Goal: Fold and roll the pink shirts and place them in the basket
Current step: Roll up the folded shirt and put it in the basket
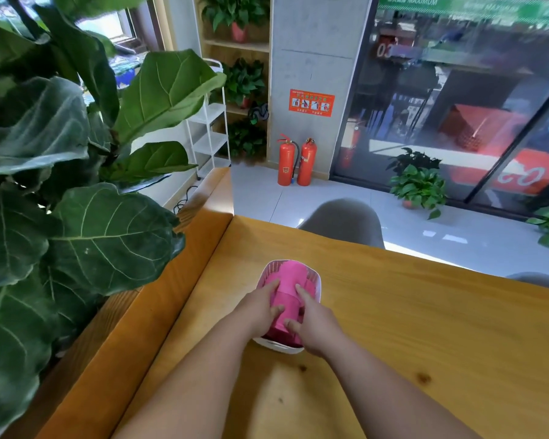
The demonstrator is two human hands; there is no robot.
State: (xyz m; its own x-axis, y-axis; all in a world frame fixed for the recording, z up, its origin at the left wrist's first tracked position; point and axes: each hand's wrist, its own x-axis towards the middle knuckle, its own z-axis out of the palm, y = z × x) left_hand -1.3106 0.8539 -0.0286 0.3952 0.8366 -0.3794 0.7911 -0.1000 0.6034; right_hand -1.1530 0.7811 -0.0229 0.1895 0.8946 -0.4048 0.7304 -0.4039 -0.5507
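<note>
while hands (260, 307) (313, 326) hold it, the rolled shirt (287, 299) points away, along basket (279, 348).

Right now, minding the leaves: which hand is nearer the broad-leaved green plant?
Left. The left hand grips the rolled pink shirt on the side facing the plant; the right hand grips its far side.
</note>
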